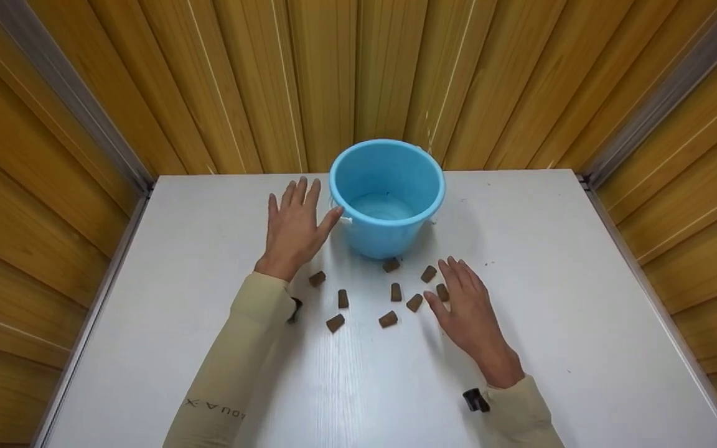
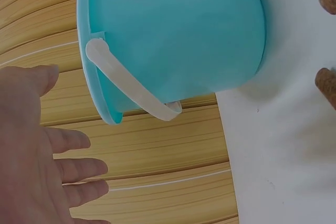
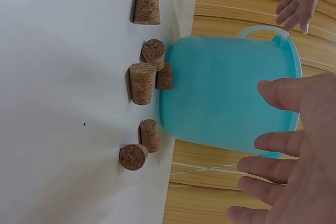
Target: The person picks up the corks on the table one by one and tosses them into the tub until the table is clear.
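A light blue bucket [image 1: 386,239] stands upright near the back of the table, and no corks show inside it. Its white handle [image 2: 128,82] hangs down on the side by my left hand. My left hand [image 1: 295,227] is spread beside the bucket's left rim, holding nothing. Several tapered brown corks [image 1: 396,292] lie scattered in front of the bucket; one cork [image 3: 165,76] is close against its base. Over the corks at the right, my right hand [image 1: 467,308] hovers with fingers extended and nothing in its grasp, partly covering one cork [image 1: 442,292].
The white table [image 1: 196,261] is enclosed by wood-patterned panels [image 1: 327,81] at the back and both sides. Grey metal posts [image 1: 72,93] stand at the corners. Small dark specks lie on the tabletop right of the bucket.
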`<state>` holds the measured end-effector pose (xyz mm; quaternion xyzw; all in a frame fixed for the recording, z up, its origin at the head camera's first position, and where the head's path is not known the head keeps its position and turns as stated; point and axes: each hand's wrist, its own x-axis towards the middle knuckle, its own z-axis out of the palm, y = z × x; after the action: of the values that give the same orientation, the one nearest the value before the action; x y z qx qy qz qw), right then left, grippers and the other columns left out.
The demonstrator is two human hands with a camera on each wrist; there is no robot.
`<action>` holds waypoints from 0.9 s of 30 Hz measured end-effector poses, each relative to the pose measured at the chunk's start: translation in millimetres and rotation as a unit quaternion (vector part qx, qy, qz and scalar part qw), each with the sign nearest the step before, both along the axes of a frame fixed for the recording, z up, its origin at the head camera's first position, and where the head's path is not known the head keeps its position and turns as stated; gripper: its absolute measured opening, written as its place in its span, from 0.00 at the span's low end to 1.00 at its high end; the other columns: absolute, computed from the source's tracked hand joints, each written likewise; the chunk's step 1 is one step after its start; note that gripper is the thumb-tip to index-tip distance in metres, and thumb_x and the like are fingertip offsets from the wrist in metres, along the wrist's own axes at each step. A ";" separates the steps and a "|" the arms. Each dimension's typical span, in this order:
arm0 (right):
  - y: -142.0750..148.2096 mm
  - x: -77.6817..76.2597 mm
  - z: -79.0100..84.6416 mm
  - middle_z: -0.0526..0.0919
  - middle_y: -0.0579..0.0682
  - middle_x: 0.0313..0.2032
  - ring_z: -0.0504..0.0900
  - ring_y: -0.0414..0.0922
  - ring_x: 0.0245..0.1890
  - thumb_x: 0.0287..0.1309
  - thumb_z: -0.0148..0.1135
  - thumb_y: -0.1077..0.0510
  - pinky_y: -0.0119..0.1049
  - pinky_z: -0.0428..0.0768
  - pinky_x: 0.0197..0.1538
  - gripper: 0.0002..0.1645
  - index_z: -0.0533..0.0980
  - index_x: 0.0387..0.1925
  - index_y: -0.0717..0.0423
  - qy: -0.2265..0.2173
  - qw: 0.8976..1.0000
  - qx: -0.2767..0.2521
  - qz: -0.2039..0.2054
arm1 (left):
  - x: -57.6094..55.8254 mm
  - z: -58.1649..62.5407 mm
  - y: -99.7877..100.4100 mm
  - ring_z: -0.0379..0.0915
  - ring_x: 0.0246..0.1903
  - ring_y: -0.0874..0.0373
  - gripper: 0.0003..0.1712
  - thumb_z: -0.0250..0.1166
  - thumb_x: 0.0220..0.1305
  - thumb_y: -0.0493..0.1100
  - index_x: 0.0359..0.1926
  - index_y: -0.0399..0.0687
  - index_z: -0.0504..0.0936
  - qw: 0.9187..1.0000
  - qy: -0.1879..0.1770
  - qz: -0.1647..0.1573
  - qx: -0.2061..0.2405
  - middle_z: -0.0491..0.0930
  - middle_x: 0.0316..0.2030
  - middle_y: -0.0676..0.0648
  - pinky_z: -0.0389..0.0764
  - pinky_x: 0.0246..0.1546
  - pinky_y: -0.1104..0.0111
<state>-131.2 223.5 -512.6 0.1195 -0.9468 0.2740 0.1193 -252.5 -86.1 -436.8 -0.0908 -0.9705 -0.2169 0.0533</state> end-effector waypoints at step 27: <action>-1.1 10.2 -9.6 0.65 0.70 0.75 0.62 0.68 0.75 0.69 0.72 0.57 0.66 0.61 0.74 0.39 0.69 0.73 0.69 -0.033 0.999 0.000 -0.007 | -40.8 15.0 20.4 0.47 0.80 0.35 0.47 0.45 0.78 0.72 0.81 0.44 0.64 0.990 -0.036 0.023 -0.135 0.60 0.79 0.36 0.42 0.76 0.34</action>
<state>-121.0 222.4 -522.2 0.1036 -0.9511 0.2768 0.0899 -293.4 -65.7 -421.8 -0.0666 -0.9940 -0.0860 0.0101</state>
